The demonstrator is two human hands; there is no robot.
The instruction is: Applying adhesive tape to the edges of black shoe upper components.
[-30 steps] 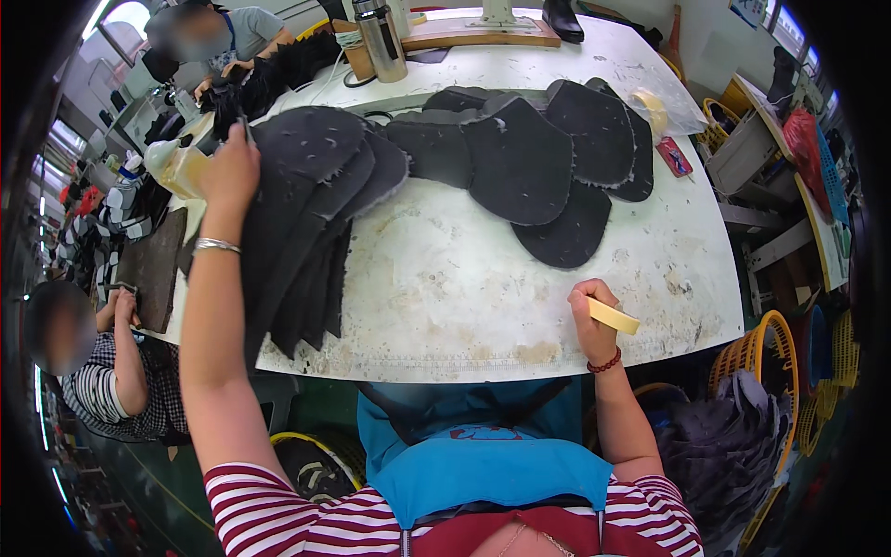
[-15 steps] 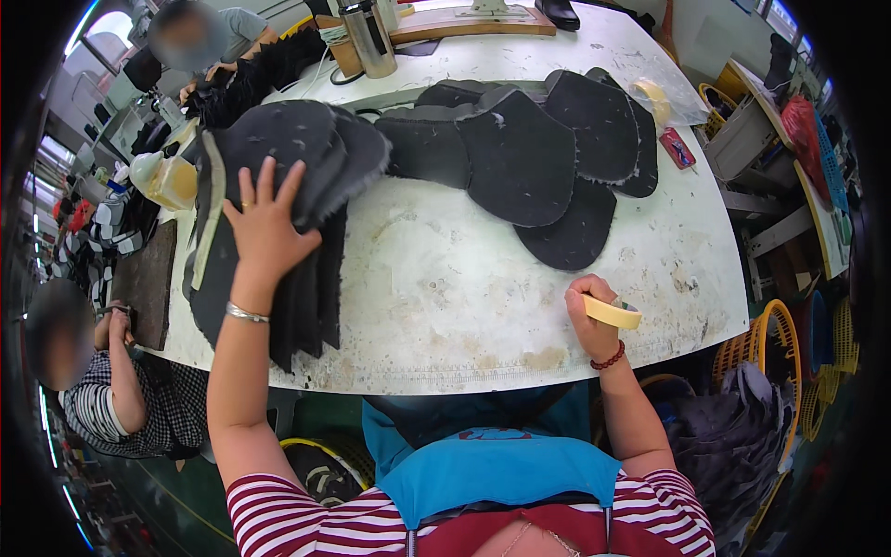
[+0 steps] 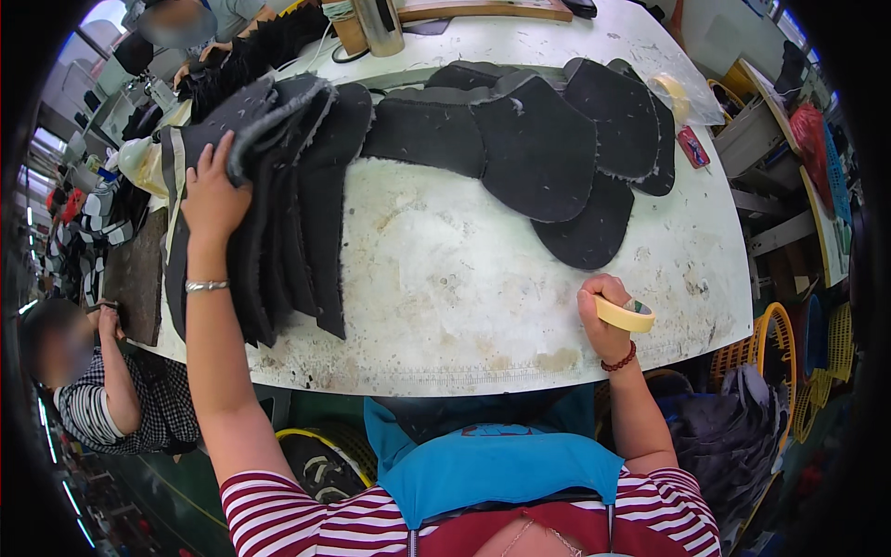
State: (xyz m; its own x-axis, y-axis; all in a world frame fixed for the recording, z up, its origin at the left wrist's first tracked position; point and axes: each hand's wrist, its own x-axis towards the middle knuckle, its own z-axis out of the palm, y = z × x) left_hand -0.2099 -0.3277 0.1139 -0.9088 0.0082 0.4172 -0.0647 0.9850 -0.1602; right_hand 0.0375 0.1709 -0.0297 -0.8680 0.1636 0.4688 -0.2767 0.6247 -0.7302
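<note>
My left hand (image 3: 218,200) rests on a stack of dark grey fabric pieces (image 3: 302,223) at the table's left. Its fingers stretch forward over the leftmost piece, beside a pale strip (image 3: 176,167) along the edge. Next to the index finger the top pieces bend up, showing fuzzy edges; the thumb is partly hidden. Near the front edge on the right, my right hand (image 3: 606,316) is closed around a roll of pale yellow tape (image 3: 626,317). More dark, wide-ended fabric pieces (image 3: 538,148) overlap in a fanned group at the back centre and right.
Behind the pieces stand a metal flask (image 3: 379,26) and a wooden board (image 3: 483,11). A small red item (image 3: 692,147) and a plastic bag (image 3: 685,97) lie at the right. A yellow basket (image 3: 780,353) of dark scraps stands beside the table. Two other people sit at the left.
My left hand has moved left and its spread fingers have drawn closer together. The stacked pieces beneath now fan out and bend upward. My right hand has shifted slightly right with the tape.
</note>
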